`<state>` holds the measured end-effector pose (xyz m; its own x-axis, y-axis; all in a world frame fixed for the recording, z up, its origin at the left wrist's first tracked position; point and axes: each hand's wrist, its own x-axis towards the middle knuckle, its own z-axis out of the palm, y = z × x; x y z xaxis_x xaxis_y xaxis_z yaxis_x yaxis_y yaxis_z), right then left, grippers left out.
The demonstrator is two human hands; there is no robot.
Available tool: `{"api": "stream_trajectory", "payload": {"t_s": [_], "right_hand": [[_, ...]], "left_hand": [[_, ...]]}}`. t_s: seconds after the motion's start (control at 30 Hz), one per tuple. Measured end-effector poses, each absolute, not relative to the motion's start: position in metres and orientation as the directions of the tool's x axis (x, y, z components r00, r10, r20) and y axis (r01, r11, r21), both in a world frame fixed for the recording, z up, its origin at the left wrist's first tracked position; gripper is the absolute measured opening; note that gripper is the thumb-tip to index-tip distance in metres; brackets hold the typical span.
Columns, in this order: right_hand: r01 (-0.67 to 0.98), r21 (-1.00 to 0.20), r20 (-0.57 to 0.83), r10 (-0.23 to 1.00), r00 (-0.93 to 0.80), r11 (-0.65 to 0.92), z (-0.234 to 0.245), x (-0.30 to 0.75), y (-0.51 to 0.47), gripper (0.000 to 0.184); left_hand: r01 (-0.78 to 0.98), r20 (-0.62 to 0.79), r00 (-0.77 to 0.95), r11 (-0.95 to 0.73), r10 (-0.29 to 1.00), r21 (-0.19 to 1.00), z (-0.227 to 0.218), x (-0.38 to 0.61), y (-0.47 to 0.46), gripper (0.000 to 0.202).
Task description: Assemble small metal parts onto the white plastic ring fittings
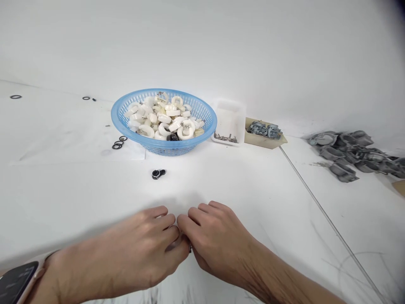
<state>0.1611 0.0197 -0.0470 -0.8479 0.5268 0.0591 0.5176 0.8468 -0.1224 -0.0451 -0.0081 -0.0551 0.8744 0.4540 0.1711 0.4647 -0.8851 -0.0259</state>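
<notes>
Both hands meet low in the middle of the head view, above the white table. My left hand (142, 247) is closed, fingers curled and pressed towards my right hand (217, 236), which is closed too. Between them a tiny dark edge (190, 248) shows; the rest of whatever they pinch is hidden by the fingers. Just beyond the hands lies a small black part with a round end and a shiny ring (156, 174).
A blue basket (117, 122) holds many white rings (186, 130) with metal fittings. Right of it stand a white tray (242, 122) with thin metal pins and a cream box (264, 142) of grey metal parts. Grey castings (343, 171) pile at right; black O-rings (117, 145) lie left.
</notes>
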Motion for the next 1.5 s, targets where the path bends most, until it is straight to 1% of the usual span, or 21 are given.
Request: {"api": "stream_trajectory", "payload": {"t_s": [0.13,0.17,0.2,0.23,0.3,0.47,0.67,0.8,1.0,1.17,1.27,1.5], "right_hand": [[0.557,-0.104,0.025,0.562,-0.827,0.824,-0.044,0.16,0.017,0.019],[0.535,-0.119,0.037,0.542,-0.84,0.837,-0.044,0.16,0.017,0.016],[0.56,-0.113,0.027,0.566,-0.824,0.821,-0.044,0.16,0.017,0.016],[0.544,-0.112,0.036,0.55,-0.834,0.832,-0.045,0.16,0.017,0.015],[0.561,-0.095,0.049,0.567,-0.822,0.822,-0.047,0.16,0.018,0.017],[0.515,-0.121,0.092,0.527,-0.845,0.848,-0.052,0.162,0.021,0.018],[0.513,-0.162,0.049,0.526,-0.849,0.843,-0.049,0.161,0.021,0.018],[0.489,-0.145,0.083,0.503,-0.86,0.86,-0.052,0.161,0.021,0.017],[0.462,-0.149,0.072,0.476,-0.877,0.874,-0.054,0.161,0.021,0.018],[0.447,-0.143,0.078,0.46,-0.884,0.883,-0.054,0.162,0.019,0.021],[0.437,-0.143,0.081,0.45,-0.889,0.888,-0.054,0.162,0.019,0.019],[0.418,-0.146,0.079,0.432,-0.898,0.896,-0.055,0.161,0.02,0.019]], "left_hand": [[0.457,0.215,0.871,-0.889,0.443,-0.018,-0.058,-0.045,-0.009,0.004],[0.456,0.228,0.868,-0.89,0.441,-0.015,-0.058,-0.045,-0.009,0.004],[0.456,0.234,0.867,-0.89,0.44,-0.016,-0.059,-0.045,-0.01,0.005],[0.456,0.239,0.866,-0.89,0.439,-0.019,-0.059,-0.044,-0.009,0.005],[0.464,0.24,0.863,-0.885,0.444,-0.029,-0.058,-0.043,-0.009,0.005],[0.468,0.223,0.867,-0.882,0.446,-0.054,-0.05,-0.041,-0.008,0.01],[0.485,0.24,0.855,-0.873,0.46,-0.052,-0.049,-0.042,-0.009,0.016],[0.488,0.211,0.857,-0.872,0.471,-0.037,-0.052,-0.042,-0.008,0.016],[0.491,0.204,0.855,-0.871,0.477,-0.022,-0.051,-0.041,-0.008,0.016],[0.49,0.238,0.85,-0.871,0.469,-0.035,-0.051,-0.04,-0.01,0.019],[0.495,0.263,0.843,-0.868,0.469,-0.038,-0.051,-0.04,-0.01,0.02],[0.485,0.271,0.845,-0.874,0.46,-0.031,-0.052,-0.041,-0.008,0.021]]}}
